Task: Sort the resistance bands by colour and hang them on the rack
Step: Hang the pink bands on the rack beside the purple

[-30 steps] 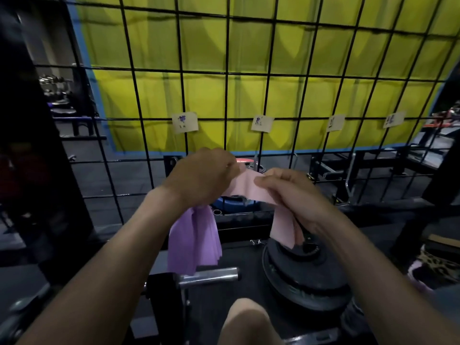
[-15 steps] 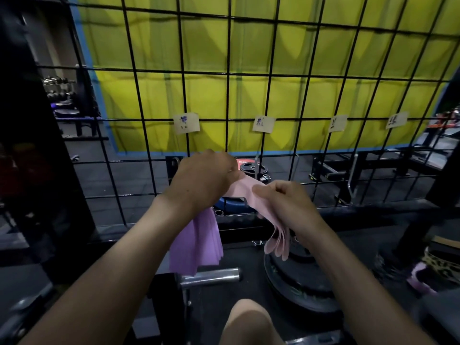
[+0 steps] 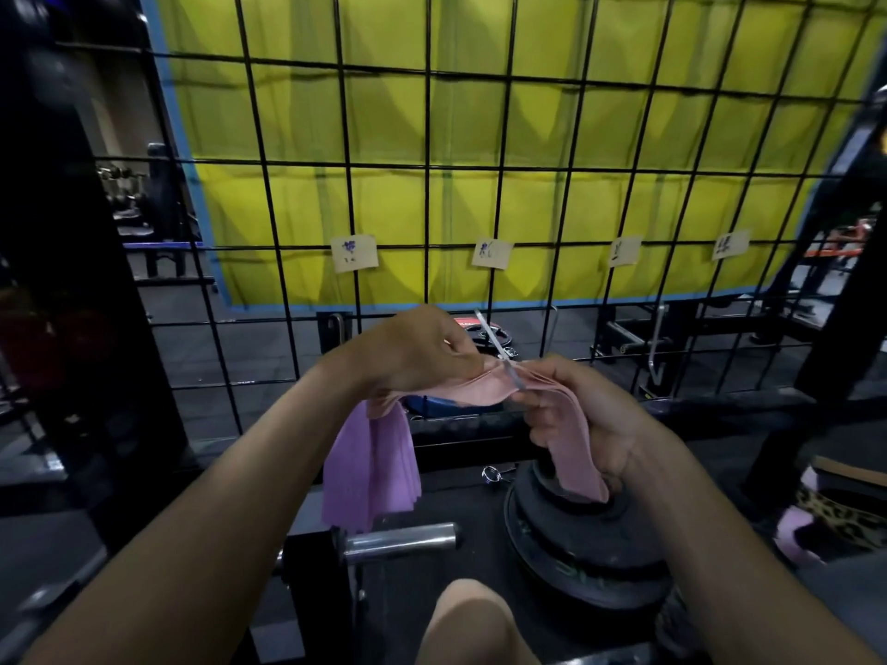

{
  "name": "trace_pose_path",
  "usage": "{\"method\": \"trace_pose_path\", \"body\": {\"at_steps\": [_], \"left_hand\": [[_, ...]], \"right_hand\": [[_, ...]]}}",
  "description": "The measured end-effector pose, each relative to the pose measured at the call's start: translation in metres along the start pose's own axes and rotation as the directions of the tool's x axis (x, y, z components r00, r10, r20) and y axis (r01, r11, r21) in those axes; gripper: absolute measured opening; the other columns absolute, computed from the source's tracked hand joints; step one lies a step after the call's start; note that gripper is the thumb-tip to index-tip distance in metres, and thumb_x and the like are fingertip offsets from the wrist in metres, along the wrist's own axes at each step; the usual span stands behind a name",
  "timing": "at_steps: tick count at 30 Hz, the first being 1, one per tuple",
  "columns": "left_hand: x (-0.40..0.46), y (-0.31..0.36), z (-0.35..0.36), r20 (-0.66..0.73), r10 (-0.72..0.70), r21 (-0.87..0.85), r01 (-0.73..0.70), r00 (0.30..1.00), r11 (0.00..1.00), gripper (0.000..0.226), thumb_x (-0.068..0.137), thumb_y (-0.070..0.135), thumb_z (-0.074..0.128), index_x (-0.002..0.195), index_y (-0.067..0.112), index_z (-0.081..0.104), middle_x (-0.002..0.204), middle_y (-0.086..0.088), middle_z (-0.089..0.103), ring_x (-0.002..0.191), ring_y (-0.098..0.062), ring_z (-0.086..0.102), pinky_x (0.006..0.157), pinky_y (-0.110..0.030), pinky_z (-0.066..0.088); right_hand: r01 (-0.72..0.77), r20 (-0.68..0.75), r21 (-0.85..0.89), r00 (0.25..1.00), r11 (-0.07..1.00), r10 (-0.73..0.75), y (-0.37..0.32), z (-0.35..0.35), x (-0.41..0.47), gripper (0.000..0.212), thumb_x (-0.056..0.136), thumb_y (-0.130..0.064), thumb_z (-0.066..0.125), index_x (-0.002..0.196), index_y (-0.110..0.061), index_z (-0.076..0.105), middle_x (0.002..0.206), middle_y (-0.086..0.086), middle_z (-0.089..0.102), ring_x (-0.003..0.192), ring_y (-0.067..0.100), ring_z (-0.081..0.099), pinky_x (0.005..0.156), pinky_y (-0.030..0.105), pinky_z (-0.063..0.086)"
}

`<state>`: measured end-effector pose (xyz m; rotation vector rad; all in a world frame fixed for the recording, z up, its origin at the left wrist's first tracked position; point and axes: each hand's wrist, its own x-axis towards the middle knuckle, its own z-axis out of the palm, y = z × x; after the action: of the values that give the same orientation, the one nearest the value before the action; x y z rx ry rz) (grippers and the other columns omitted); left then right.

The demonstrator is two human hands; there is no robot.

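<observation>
Fingers of the right hand (image 3: 590, 419) are curled round a bundle of pink bands (image 3: 571, 439), thumb pressed on top, and the loose end of the bundle hangs down past the palm toward a stack of black weight plates (image 3: 585, 559) below. Fingers of the left hand (image 3: 413, 357) pinch the other end of the same pink bundle, so the pink bands stretch flat between the two hands. Under the left hand hangs a bunch of purple bands (image 3: 369, 467), gripped in the same fist; how the fingers part the two colours cannot be told, as the back of the hand hides them. A thin silver hook (image 3: 499, 350) slants across the pink bundle at the point where the hands meet; whether it passes through the bands is not clear. Both forearms reach in from the lower corners, and a bare knee (image 3: 470, 621) shows at the bottom edge. Just below the purple bands a short chrome bar (image 3: 401, 539) projects from a black frame. Behind the hands stands the black wire rack (image 3: 429, 204), upright, with four paper labels (image 3: 354, 252) fixed along one horizontal wire; their writing is too small to read. No band hangs on the visible part of the rack. Beyond it hangs a yellow cloth (image 3: 528, 122) with a blue border. Gym equipment stands on the dark floor at both sides.
</observation>
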<state>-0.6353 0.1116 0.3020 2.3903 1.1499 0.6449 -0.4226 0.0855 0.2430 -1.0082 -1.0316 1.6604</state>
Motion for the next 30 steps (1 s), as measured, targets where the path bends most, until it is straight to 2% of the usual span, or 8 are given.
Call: {"method": "trace_pose_path", "body": {"at_steps": [2,7,10,13,21,23,27,30], "left_hand": [[0.001,0.003,0.003,-0.001,-0.036,-0.033,0.036,0.999,0.999,0.024,0.092,0.035,0.069,0.09,0.014,0.081,0.083,0.008,0.077,0.08,-0.012,0.07,0.081,-0.036,0.056],[0.005,0.015,-0.004,0.064,-0.096,-0.052,0.1,0.993,0.994,0.038,0.087,0.053,0.071,0.081,0.016,0.077,0.072,0.007,0.068,0.07,-0.008,0.06,0.07,-0.024,0.044],[0.01,0.023,-0.009,0.141,-0.123,0.053,0.116,0.982,0.992,0.034,0.082,0.05,0.078,0.09,0.018,0.078,0.086,0.008,0.073,0.079,-0.008,0.065,0.069,-0.023,0.046],[0.009,0.028,-0.006,0.141,-0.106,0.131,0.088,0.984,0.988,0.03,0.083,0.046,0.079,0.087,0.016,0.078,0.084,0.005,0.072,0.069,-0.003,0.06,0.059,-0.018,0.044],[-0.018,0.02,0.048,-0.014,-0.213,-0.268,0.201,0.977,0.942,0.032,0.092,0.045,0.068,0.096,0.013,0.071,0.073,0.002,0.076,0.061,-0.009,0.059,0.063,-0.027,0.044],[-0.023,0.016,0.064,-0.012,-0.301,-0.447,0.264,0.954,0.855,0.035,0.094,0.047,0.064,0.1,0.014,0.072,0.072,0.003,0.073,0.051,-0.009,0.05,0.05,-0.022,0.039],[-0.031,0.003,0.091,0.139,-0.331,-0.812,0.299,0.933,0.501,0.039,0.092,0.06,0.06,0.097,0.023,0.07,0.075,-0.001,0.053,0.046,-0.008,0.025,0.041,-0.019,0.018],[-0.037,-0.007,0.107,0.2,-0.251,-0.939,0.258,0.947,0.227,0.032,0.097,0.052,0.058,0.097,0.021,0.065,0.072,0.006,0.049,0.047,-0.006,0.022,0.043,-0.02,0.015]], "right_hand": [[-0.022,0.029,0.04,0.999,0.999,0.021,0.002,-0.005,-0.001,0.012,0.077,-0.026,0.068,0.075,-0.014,0.071,0.062,-0.002,0.059,0.039,0.005,0.035,0.041,0.019,0.022],[-0.032,0.123,0.127,0.992,0.991,0.016,0.007,-0.012,0.0,0.018,0.089,-0.024,0.06,0.078,-0.014,0.069,0.067,-0.003,0.051,0.039,0.003,0.034,0.045,0.019,0.017],[-0.029,0.111,0.115,0.994,0.993,0.016,0.007,-0.012,0.001,0.021,0.093,-0.026,0.058,0.08,-0.012,0.068,0.071,-0.001,0.056,0.037,0.003,0.034,0.044,0.019,0.017],[-0.037,0.105,0.1,0.994,0.994,0.026,0.008,-0.012,0.001,0.024,0.095,-0.031,0.059,0.082,-0.013,0.066,0.069,-0.001,0.059,0.036,0.003,0.031,0.042,0.018,0.017],[-0.059,0.116,0.039,0.992,0.997,0.054,0.008,-0.013,0.004,0.024,0.087,-0.038,0.065,0.076,-0.017,0.063,0.063,-0.003,0.049,0.037,0.004,0.031,0.046,0.02,0.014],[-0.045,0.114,-0.002,0.992,0.999,0.045,0.009,-0.012,0.005,0.029,0.088,-0.043,0.064,0.074,-0.017,0.061,0.062,-0.002,0.047,0.038,0.006,0.032,0.047,0.021,0.014],[0.06,0.059,-0.212,0.997,0.975,-0.049,0.011,-0.014,0.005,0.046,0.089,-0.06,0.06,0.068,-0.018,0.063,0.062,0.0,0.05,0.046,0.01,0.036,0.047,0.023,0.024],[0.141,0.11,-0.277,0.987,0.95,-0.114,0.012,-0.018,0.002,0.061,0.088,-0.071,0.057,0.093,-0.01,0.067,0.072,0.001,0.054,0.057,0.011,0.042,0.057,0.027,0.034]]}}
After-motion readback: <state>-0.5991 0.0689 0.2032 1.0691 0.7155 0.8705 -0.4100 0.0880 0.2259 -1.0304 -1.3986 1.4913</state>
